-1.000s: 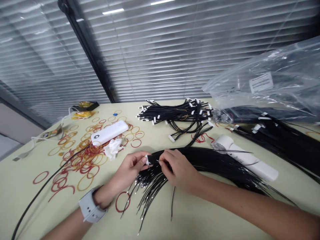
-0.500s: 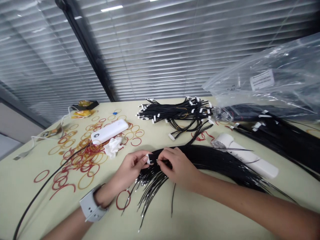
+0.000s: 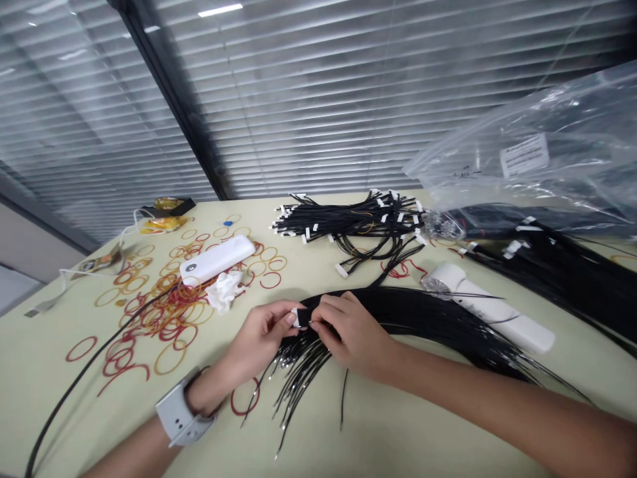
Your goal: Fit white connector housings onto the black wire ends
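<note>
Black wires [image 3: 413, 318] are held in a bunch, its white-tagged end [image 3: 298, 317] pinched by the left hand [image 3: 259, 342] and the right hand [image 3: 351, 335] (both nearly closed), drawn closer together than in the earlier frame; shiny wire tips [image 3: 293, 392] are splayed just below the hands.

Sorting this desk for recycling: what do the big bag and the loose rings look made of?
The bag looks like clear, glossy plastic film, judging by its creases and glare. The rings look like matt rubber bands, thin and slack, red and tan; the exact rubber is unclear.
</note>
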`<state>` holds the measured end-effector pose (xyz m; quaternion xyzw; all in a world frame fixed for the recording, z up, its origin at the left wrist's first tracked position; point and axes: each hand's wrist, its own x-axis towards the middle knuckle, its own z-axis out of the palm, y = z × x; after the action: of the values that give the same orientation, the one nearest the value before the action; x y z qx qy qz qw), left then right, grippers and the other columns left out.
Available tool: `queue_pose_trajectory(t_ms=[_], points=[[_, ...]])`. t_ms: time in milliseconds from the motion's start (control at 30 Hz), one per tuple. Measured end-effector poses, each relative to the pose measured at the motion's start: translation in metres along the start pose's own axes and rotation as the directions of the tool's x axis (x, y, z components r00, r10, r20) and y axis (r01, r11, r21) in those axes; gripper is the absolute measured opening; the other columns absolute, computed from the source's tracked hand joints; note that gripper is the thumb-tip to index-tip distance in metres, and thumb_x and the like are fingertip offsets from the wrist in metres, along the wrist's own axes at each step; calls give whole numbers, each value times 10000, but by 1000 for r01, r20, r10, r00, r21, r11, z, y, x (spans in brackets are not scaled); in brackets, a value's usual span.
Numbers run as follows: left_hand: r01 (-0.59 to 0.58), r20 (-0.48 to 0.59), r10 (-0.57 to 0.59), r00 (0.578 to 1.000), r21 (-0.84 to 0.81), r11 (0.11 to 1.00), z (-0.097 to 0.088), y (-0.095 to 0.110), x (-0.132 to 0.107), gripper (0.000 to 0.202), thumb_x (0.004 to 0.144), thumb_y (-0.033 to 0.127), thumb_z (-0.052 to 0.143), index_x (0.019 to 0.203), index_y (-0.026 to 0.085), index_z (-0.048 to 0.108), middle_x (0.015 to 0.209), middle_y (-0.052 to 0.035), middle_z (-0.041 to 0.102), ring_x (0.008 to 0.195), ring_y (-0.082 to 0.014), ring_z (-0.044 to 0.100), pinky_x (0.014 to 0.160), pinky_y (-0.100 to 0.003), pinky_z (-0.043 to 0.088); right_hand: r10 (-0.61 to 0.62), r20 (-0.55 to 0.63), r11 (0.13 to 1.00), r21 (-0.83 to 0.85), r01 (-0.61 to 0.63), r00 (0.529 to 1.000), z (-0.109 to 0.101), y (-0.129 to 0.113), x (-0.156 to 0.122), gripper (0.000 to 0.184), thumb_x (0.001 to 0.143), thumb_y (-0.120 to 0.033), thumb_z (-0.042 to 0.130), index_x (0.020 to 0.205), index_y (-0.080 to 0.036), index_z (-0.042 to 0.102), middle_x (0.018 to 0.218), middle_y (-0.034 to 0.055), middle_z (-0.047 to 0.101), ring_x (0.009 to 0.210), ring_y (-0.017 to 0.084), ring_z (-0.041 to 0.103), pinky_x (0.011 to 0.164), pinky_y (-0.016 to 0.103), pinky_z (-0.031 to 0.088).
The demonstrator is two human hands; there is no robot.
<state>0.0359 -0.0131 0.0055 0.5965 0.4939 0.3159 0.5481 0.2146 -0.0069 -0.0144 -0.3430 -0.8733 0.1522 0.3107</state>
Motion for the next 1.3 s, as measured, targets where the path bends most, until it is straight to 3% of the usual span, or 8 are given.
queue_pose_trajectory(t_ms=[267,433,700,1167,1300], points=[[94,0,-94,996,-120,988,-4,1,5,259,781,351,576,914,131,606,867,-33,609,781,-101,555,708,-174,463,-40,-118,998,40,45,992,-1,2,-2,126,872,-172,391,848,-164,514,787,10,531,726,105,443,676,254,310],[127,-21,-131,991,-140,982,-3,3,4,280,758,353,602,907,116,596,833,-32,603,778,-102,554,707,-176,453,-109,-236,990,-111,84,966,-3,2,-3,149,860,-162,396,797,-138,529,793,48,505,761,129,434,699,279,322],[115,-43,-120,992,-122,986,-3,2,4,289,752,343,600,924,111,594,791,-24,589,738,-104,546,696,-194,460,-99,-70,967,-240,79,993,1,3,-2,232,878,-166,344,756,-133,538,744,39,513,729,126,461,668,288,298],[51,-69,-52,996,-15,999,0,0,3,299,764,347,566,940,108,604,817,-38,606,742,-132,568,700,-241,494,-125,-79,978,-179,110,989,0,3,-2,199,865,-157,364,753,-135,527,732,27,511,708,114,449,671,276,290],[23,-26,-23,999,-23,999,2,-2,1,294,772,353,567,944,120,614,855,-40,619,789,-136,571,707,-224,488,-132,-92,981,-154,117,987,1,2,-1,219,868,-161,353,741,-130,529,728,34,511,706,117,447,666,279,301]])
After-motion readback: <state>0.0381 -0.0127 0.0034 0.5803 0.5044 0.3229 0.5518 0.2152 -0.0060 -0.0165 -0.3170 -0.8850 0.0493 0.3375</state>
